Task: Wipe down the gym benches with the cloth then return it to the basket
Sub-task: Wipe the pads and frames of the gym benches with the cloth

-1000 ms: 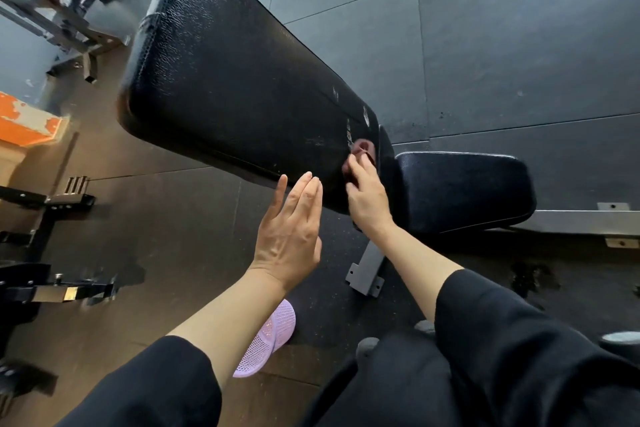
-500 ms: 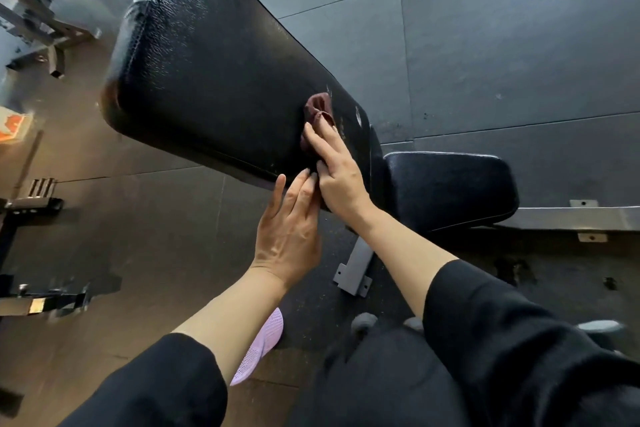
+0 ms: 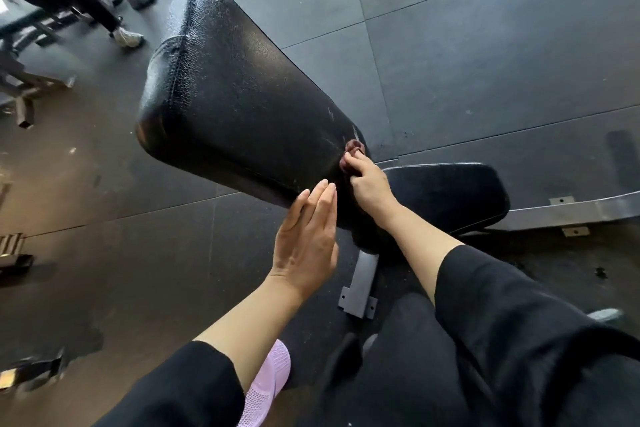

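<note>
At the bench pad's point(image 3: 242, 107) lower end, right hand point(image 3: 369, 184) grip pinches the cloth point(image 3: 353, 149).

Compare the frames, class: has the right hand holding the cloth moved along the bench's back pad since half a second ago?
Yes. The right hand with the cloth has slid down the back pad toward the seat pad.
</note>
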### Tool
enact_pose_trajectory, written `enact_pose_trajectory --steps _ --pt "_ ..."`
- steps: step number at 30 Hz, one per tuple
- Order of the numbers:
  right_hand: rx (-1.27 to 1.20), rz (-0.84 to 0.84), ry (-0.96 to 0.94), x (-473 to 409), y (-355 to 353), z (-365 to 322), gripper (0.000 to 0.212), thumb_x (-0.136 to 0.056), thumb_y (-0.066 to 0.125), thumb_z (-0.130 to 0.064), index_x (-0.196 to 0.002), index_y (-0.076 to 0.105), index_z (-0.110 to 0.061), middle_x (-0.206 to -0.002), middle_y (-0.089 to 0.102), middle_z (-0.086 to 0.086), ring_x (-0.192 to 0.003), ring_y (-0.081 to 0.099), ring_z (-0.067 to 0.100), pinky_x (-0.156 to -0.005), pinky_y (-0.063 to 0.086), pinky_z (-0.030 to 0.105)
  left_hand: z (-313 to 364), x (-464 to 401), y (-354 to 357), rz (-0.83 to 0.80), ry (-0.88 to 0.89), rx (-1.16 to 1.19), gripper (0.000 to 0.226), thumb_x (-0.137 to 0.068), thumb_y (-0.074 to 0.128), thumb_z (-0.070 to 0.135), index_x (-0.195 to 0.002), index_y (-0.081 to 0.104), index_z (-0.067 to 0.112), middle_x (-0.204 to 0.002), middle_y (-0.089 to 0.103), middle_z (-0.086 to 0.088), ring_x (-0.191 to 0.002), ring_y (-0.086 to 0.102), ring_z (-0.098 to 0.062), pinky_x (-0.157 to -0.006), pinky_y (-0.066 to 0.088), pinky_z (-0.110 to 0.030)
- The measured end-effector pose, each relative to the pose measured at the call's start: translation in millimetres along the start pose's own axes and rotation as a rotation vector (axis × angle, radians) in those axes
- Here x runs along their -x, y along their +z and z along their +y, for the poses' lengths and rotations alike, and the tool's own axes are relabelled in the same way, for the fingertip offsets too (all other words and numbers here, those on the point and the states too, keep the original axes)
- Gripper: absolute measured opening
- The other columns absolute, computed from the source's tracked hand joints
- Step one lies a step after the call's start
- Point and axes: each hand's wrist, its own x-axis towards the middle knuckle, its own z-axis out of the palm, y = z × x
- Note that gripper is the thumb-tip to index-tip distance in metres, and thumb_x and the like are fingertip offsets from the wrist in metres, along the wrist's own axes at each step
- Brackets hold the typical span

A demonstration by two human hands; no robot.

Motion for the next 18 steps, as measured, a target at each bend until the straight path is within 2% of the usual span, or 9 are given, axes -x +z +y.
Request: enact_pose_trajectory --steps 4,6,10,11,13,15,18 --pt "-0.255 -0.113 -0.223 -3.8 10.7 -31.0 0.05 -0.088 0.045 0.014 -0.131 0.058 -0.006 -0.146 0.04 -0.009 -0.143 0.027 0.01 -0.118 0.015 0.019 14.5 -10.3 0.6 0.086 -0.018 0.07 0.055 -0.081 0.045 0.014 -0.133 0.052 -0.004 -0.141 0.05 -0.019 -0.136 0.042 -0.028 -0.118 0.02 -0.039" --pt "-0.308 -0.162 -0.2 -15.0 6.5 -21.9 0.05 -0.089 0.043 0.014 -0.132 0.057 -0.006 -0.15 0.037 -0.004 -0.143 0.026 0.009 -0.119 0.015 0.02 19.4 -19.1 -2.2 0.049 -0.025 0.081 0.058 -0.078 0.05 0.011 -0.133 0.05 -0.006 -0.142 0.048 -0.02 -0.138 0.039 -0.029 -0.117 0.022 -0.039" --pt "-0.164 -0.119 0.05 -28.3 -10.4 15.0 0.045 -0.093 0.046 0.006 -0.136 0.053 -0.005 -0.156 0.03 0.005 -0.146 0.024 0.016 -0.119 0.014 0.024 14.5 -39.3 -13.7 -0.008 0.009 0.056 0.065 -0.071 0.055 0.008 -0.133 0.05 -0.008 -0.142 0.049 -0.018 -0.138 0.04 -0.028 -0.115 0.029 -0.037" --pt "-0.154 -0.127 0.052 -30.3 -10.9 10.6 0.043 -0.094 0.048 0.002 -0.136 0.053 -0.006 -0.157 0.03 0.005 -0.146 0.024 0.016 -0.12 0.014 0.026 13.4 -46.4 -16.5 0.008 0.011 0.051 0.062 -0.071 0.055 0.005 -0.132 0.052 -0.008 -0.14 0.051 -0.018 -0.137 0.042 -0.027 -0.114 0.033 -0.037" --pt "-0.257 -0.179 -0.062 -34.6 -7.7 -14.1 0.041 -0.094 0.049 0.002 -0.134 0.055 -0.006 -0.155 0.033 0.003 -0.145 0.025 0.013 -0.12 0.014 0.028 11.2 -60.1 -20.6 0.054 -0.034 0.046 0.052 -0.075 0.053 -0.002 -0.127 0.057 -0.008 -0.137 0.054 -0.02 -0.133 0.046 -0.029 -0.111 0.038 -0.037" --pt "-0.374 -0.27 -0.179 -38.8 -5.3 -34.8 0.043 -0.093 0.046 0.006 -0.133 0.056 -0.007 -0.154 0.035 0.0 -0.143 0.025 0.008 -0.119 0.015 0.023 6.8 -71.4 -24.5 0.086 -0.1 0.023 0.045 -0.079 0.051 -0.005 -0.123 0.059 -0.008 -0.134 0.055 -0.022 -0.131 0.048 -0.032 -0.11 0.039 -0.039" --pt "-0.34 -0.233 -0.129 -52.0 -8.7 -18.5 0.045 -0.094 0.043 0.007 -0.135 0.055 -0.009 -0.156 0.031 0.001 -0.144 0.024 0.01 -0.116 0.013 0.017 -2.0 -82.0 -30.3 0.014 -0.116 -0.06 0.049 -0.075 0.051 -0.002 -0.123 0.059 -0.008 -0.132 0.055 -0.022 -0.132 0.047 -0.035 -0.111 0.037 -0.042"
